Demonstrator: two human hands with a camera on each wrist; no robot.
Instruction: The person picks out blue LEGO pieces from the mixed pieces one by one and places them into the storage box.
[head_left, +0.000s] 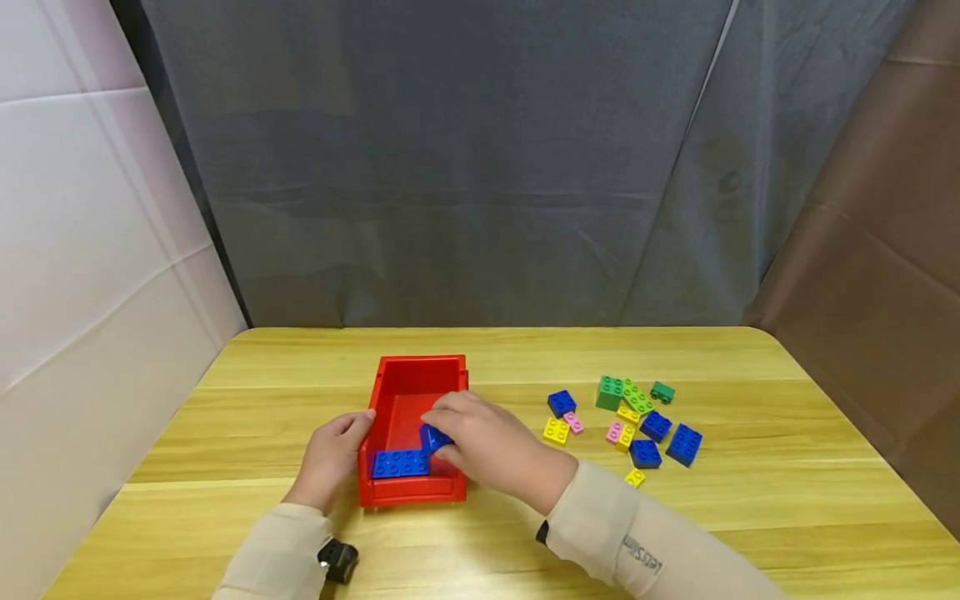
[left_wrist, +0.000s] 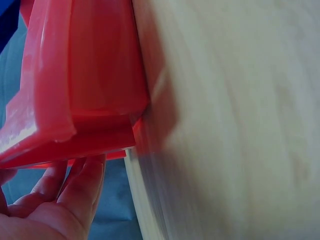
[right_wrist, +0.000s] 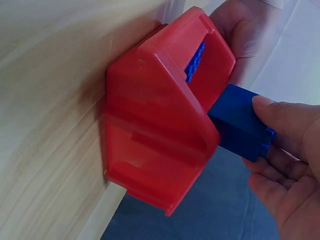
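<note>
In the head view, the blue block sat tilted over the four-o'clock part of the red bin, at two o'clock from the blue row inside it — lowered at that slant, it could have caught on the row's studs. The right hand, at the bin's three o'clock, had its fingers clamped on the block. The left hand, at nine o'clock, had its thumb on the rim. Loose blocks lay well apart at three o'clock.

In the left wrist view, the bin might have slid if the hold was slack; the fingers were slightly spread beneath the rim, their pressure impossible to tell.

In the right wrist view, the bin's wall threatened to knock the block loose — its grip was a pinch, thumb on one face, fingers opposite, partly hidden.
</note>
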